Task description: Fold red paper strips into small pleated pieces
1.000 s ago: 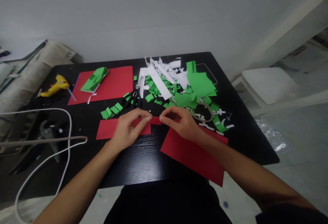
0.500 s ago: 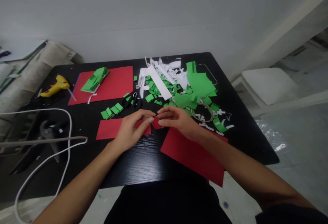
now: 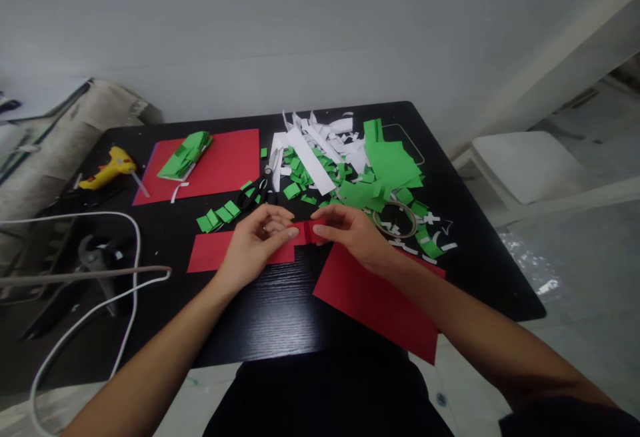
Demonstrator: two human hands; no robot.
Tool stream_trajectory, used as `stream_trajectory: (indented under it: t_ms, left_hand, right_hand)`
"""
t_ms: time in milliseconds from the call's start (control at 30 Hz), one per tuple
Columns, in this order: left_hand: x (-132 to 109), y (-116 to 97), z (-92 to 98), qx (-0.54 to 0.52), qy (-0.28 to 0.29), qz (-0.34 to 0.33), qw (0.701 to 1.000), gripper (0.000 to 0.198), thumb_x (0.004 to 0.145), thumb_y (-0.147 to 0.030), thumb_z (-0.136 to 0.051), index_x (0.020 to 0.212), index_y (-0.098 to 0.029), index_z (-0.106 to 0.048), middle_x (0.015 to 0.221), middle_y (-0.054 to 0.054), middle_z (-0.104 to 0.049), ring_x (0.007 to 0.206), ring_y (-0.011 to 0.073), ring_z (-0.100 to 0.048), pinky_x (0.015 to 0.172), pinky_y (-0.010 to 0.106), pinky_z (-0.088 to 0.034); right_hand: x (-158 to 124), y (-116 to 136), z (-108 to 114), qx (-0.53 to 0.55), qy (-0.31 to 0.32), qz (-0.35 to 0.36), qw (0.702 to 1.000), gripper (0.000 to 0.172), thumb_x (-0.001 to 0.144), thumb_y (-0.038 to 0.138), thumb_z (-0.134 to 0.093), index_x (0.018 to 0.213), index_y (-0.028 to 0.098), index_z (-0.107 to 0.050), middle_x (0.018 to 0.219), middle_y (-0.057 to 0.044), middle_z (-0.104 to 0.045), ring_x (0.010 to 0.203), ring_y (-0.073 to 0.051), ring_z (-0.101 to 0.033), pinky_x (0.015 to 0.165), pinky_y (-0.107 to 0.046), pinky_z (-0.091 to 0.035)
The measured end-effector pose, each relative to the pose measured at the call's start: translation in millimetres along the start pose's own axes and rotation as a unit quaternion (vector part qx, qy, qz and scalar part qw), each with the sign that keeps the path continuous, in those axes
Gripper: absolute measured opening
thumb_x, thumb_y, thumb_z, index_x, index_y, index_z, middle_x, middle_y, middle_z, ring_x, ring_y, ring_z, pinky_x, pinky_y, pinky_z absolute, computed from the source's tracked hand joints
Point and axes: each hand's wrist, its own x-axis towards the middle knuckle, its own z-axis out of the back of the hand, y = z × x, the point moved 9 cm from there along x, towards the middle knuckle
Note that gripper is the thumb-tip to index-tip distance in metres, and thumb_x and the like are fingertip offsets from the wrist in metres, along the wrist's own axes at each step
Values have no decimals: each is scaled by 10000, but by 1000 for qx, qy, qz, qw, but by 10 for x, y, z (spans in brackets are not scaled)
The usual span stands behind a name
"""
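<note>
Both hands meet over the middle of a black table (image 3: pixel 280 317). My left hand (image 3: pixel 253 247) and my right hand (image 3: pixel 350 237) each pinch an end of a small red paper piece (image 3: pixel 305 231), held just above the table. Under my left hand lies a red paper strip (image 3: pixel 210 252). A larger red sheet (image 3: pixel 375 300) lies under my right wrist and overhangs the near edge. Black scissors (image 3: pixel 257 193) lie just beyond the hands.
A heap of green and white paper scraps (image 3: pixel 345 163) fills the far right. A red sheet (image 3: pixel 225 160) with folded green paper (image 3: pixel 185 153) lies far left, beside a yellow glue gun (image 3: pixel 107 167). A tape ring (image 3: pixel 395 218) sits right. A white cable (image 3: pixel 100 290) curves at left.
The hands drew together and rose slightly. The small red piece turned between the fingertips and now shows as a flatter strip held by both hands.
</note>
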Motion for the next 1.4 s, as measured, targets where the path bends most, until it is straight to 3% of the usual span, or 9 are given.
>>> stream_trajectory:
  t_ms: [233, 533, 733, 833, 933, 1067, 1267, 1400]
  left_hand:
    - [20, -14, 200, 18, -83, -4, 996, 243, 753, -260, -877, 911, -187, -708, 702, -29, -641, 641, 103, -586, 638, 227, -505]
    - [-2, 44, 291, -13, -102, 13, 995, 172, 837, -300, -829, 907, -202, -706, 722, -33, -579, 623, 91, -515, 589, 211, -441]
    - [14, 119, 226, -130, -72, 46, 988, 180, 793, -222, -798, 935, -210, -687, 840, -14, -621, 673, 104, -599, 609, 228, -540]
    - [16, 113, 150, -172, -52, 65, 982, 216, 717, -178, -777, 906, -197, -674, 859, -15, -613, 637, 105, -599, 557, 245, -591]
    - [4, 105, 81, -170, -25, 71, 982, 225, 701, -148, -755, 911, -184, -681, 851, -15, -600, 634, 108, -592, 531, 252, -613]
    - [-14, 96, 18, -149, 18, 55, 987, 219, 747, -109, -728, 949, -182, -685, 850, -16, -611, 668, 111, -637, 625, 254, -617]
    - [-54, 55, -57, -109, 64, 48, 991, 198, 805, -106, -710, 986, -178, -676, 819, -16, -680, 689, 128, -713, 699, 241, -553]
    - [-65, 77, -49, -104, 61, 57, 991, 197, 808, -139, -721, 995, -177, -671, 799, -18, -686, 675, 142, -716, 693, 260, -540]
  right_hand:
    - [29, -42, 90, 42, -36, -4, 998, 253, 752, 332, -872, 942, 219, -748, 861, 6, -704, 756, -130, -663, 735, -293, -605]
    - [39, -70, 125, 129, -70, -47, 988, 225, 677, 259, -886, 848, 203, -751, 851, -4, -694, 789, -144, -643, 679, -266, -564]
    - [38, -79, 41, 153, -31, -59, 986, 168, 677, 221, -848, 762, 192, -706, 784, 10, -659, 764, -142, -620, 732, -278, -552]
    - [17, -76, -51, 161, 12, -68, 985, 180, 693, 217, -838, 759, 193, -672, 930, -18, -724, 863, -163, -668, 825, -303, -570]
    - [-20, -63, -155, 169, 58, -74, 981, 232, 716, 220, -847, 768, 200, -622, 1106, -50, -757, 970, -190, -706, 903, -345, -583]
    - [-55, -36, -213, 144, 87, -54, 984, 284, 741, 219, -863, 781, 213, -582, 1175, -59, -763, 1047, -202, -723, 945, -361, -585]
    - [-80, -21, -228, 77, 107, -18, 991, 342, 758, 206, -872, 858, 232, -546, 1194, -48, -772, 985, -174, -737, 943, -354, -570]
    - [-69, -15, -189, 57, 92, 7, 994, 369, 752, 184, -879, 911, 238, -550, 1082, -9, -775, 950, -147, -724, 957, -341, -556]
